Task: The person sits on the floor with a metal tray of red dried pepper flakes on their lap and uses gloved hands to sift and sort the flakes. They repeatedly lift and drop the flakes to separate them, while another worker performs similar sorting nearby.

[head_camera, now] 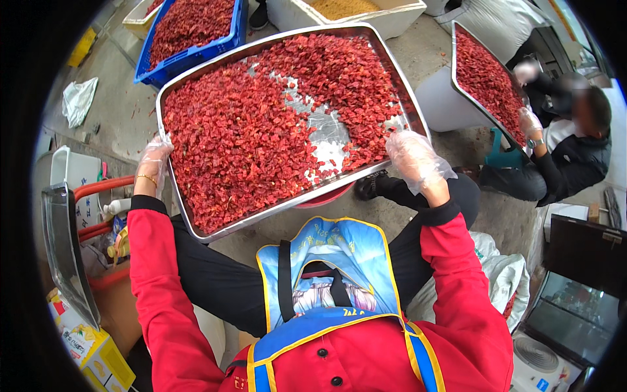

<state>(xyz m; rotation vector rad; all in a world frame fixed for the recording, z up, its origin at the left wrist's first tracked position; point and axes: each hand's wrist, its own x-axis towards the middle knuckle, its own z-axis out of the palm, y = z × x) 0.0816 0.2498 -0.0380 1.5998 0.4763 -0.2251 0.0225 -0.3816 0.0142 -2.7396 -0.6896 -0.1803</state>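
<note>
A large rectangular metal tray [254, 226] covered with chopped dried red chili pieces [235, 147] is held up in front of me, tilted. My left hand [156, 154], in a clear plastic glove, grips its left rim. My right hand [414, 156], gloved the same way, is at the tray's near right corner; its fingers lie over the rim by the pieces. Bare shiny metal shows in a band right of the tray's middle. Beneath the near edge, part of a red round container [327, 197] shows; the tray hides the rest.
A blue crate [196, 55] of red pieces and a white foam box [406, 14] of yellowish material stand beyond the tray. At right, a seated co-worker [573, 147] holds another tray [454, 59] of red pieces. A white sack [504, 259] lies near my right leg; cartons [98, 348] stand at left.
</note>
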